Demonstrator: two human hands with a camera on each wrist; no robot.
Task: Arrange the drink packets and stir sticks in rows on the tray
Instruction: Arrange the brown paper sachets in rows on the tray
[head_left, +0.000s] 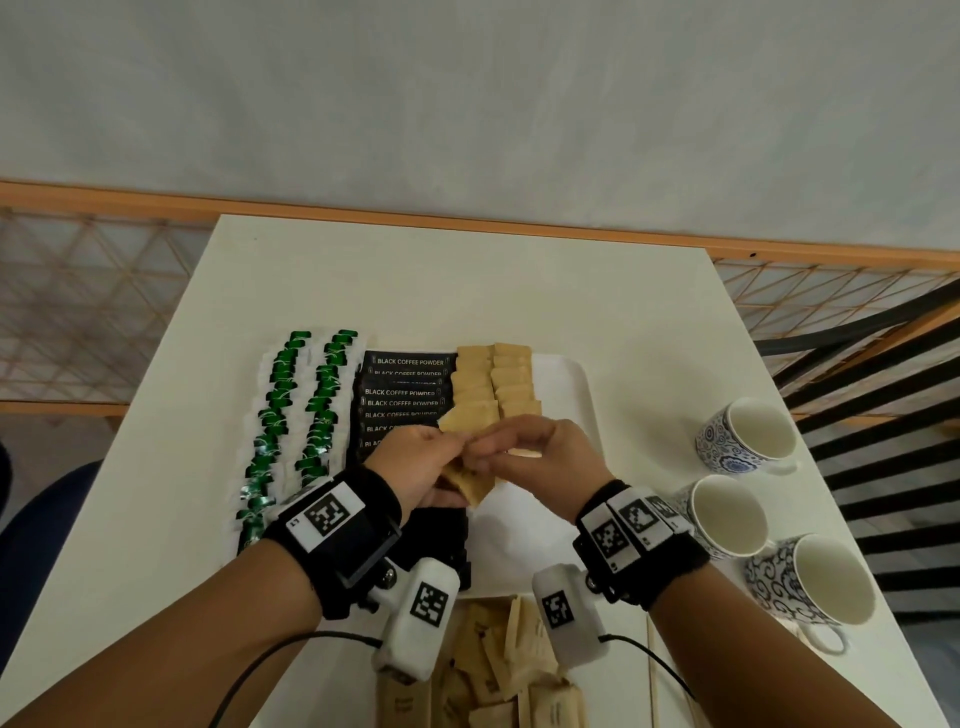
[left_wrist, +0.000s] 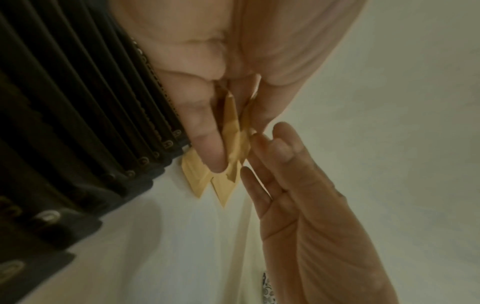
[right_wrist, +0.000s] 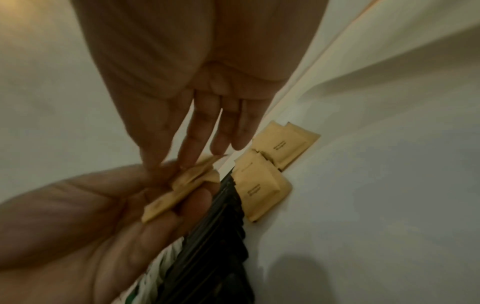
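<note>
1. A white surface (head_left: 208, 415) is carrying everything, with a white tray (head_left: 571, 395) sitting on its middle.
2. Three patterned blue-and-white cups (head_left: 748, 436) are standing in a line on the surface, well to the right of the tray.
3. Two rows of green-and-white packets (head_left: 301, 415) are lying along the tray's left side, overlapping one another.
4. A row of black coffee powder packets (head_left: 405, 395) is lying just beside the green ones, to their right.
5. Two rows of tan packets (head_left: 493, 379) are lying to the right of the black row, at the far part of the tray.
6. A loose heap of tan packets (head_left: 498, 670) is lying on the surface at the near edge, with thin wooden stir sticks (head_left: 652, 675) just to its right.
7. The left hand (head_left: 415, 462) is holding a small stack of tan packets (head_left: 467, 483) above the tray, its fingers (left_wrist: 205, 131) and thumb curled round them.
8. The right hand (head_left: 540, 452) is meeting the left one, its thumb and fingers (right_wrist: 189, 142) pinching one edge of that same stack.
</note>
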